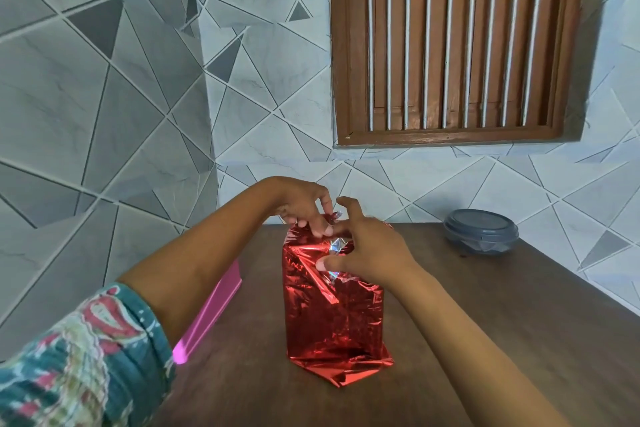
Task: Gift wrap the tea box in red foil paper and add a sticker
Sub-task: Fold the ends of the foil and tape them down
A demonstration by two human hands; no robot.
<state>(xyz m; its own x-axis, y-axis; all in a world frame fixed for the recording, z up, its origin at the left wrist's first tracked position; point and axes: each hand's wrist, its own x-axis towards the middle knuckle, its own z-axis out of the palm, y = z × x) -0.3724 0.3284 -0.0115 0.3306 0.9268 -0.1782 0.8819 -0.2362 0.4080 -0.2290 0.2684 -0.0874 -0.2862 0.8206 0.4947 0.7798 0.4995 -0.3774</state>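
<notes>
The tea box [334, 315] stands upright near the middle of the brown wooden desk [485, 322], fully sheathed in red foil paper [311, 288]; nothing of the box itself shows through the wrap; the foil at the foot is folded into a pointed flap that lies on the desk toward 6 o'clock, and the foil at the top is bunched and creased, with its silver underside showing in the folds; both hands meet at that top end; the left hand [304, 204] reaches in from 8 o'clock and arches over the far edge of the wrap, its grip closed in a pinch of fingertips on a gathered tuft of foil; the right hand [367, 246] comes in from 4 o'clock, its thumb pressed flat against the near face of the foil just below the bunched top, the other fingers spread and curled over the crest, so that this grip is only partly closed, pressing the foil rather than clasping it; a patterned teal sleeve [86, 357] covers the left upper arm at 8 o'clock; a pink strip [211, 312] lies on the desk at 9 o'clock of the box, partly hidden under the left forearm; a lidded grey-blue container [480, 230] sits well apart at 2 o'clock, near the tiled wall [104, 97]; a brown barred window [453, 42] is set in the wall at 1 o'clock.
</notes>
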